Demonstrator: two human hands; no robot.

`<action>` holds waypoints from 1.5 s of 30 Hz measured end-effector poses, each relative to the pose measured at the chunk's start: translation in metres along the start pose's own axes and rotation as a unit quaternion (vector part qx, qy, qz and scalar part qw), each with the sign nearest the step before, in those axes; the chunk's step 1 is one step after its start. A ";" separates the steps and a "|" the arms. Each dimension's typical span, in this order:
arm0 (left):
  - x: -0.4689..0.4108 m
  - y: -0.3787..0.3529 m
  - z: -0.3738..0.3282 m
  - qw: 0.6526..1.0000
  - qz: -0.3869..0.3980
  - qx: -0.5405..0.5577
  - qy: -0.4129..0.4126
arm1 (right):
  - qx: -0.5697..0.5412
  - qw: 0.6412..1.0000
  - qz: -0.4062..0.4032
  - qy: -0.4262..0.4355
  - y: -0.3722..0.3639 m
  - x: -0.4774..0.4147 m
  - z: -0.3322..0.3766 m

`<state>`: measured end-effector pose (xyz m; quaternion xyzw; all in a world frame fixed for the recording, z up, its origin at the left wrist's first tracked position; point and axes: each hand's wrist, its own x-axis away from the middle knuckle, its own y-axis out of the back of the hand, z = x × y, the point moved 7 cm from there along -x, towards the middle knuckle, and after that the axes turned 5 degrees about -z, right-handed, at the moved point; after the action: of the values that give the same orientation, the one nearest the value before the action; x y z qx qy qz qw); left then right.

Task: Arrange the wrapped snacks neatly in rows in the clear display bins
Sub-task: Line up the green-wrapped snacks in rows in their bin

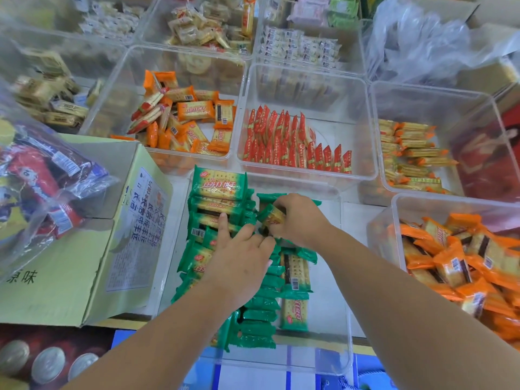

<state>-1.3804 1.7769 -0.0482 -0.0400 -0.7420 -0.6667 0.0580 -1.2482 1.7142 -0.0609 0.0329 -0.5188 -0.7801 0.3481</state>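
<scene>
Green-wrapped cracker packs point(218, 192) fill the near clear bin point(344, 327), stacked in rows along its left and middle. My left hand point(239, 257) lies over the left row, index finger stretched out onto the packs, the other fingers bent down among them. My right hand point(299, 218) grips one green pack point(271, 215), held tilted above the middle row. Both forearms reach in from the bottom edge.
Around it stand more clear bins: red packs point(295, 142) in upright rows, loose orange packs point(191, 119), orange-ended packs point(410, 153), a heap of orange packs point(461, 263) at right. An open cardboard box point(84, 249) and a bagged bundle point(36, 175) sit left.
</scene>
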 end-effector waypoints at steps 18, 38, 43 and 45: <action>0.011 0.009 -0.003 0.997 -0.014 -0.073 -0.035 | -0.216 0.974 0.069 -0.019 -0.017 0.037 -0.016; 0.000 -0.004 0.002 0.994 -0.004 -0.066 -0.090 | -0.258 0.959 -0.110 0.030 0.056 0.029 -0.004; 0.000 -0.001 0.002 0.994 -0.017 -0.062 -0.084 | -0.104 0.991 -0.074 0.038 0.012 0.021 0.002; 0.000 -0.001 0.002 0.995 -0.015 -0.060 -0.081 | -0.065 0.996 -0.054 0.022 -0.003 0.019 0.001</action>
<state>-1.3802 1.7788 -0.0490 -0.0866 -0.7032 -0.7055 -0.0149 -1.2644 1.7045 -0.0569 0.0550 -0.4570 -0.8288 0.3181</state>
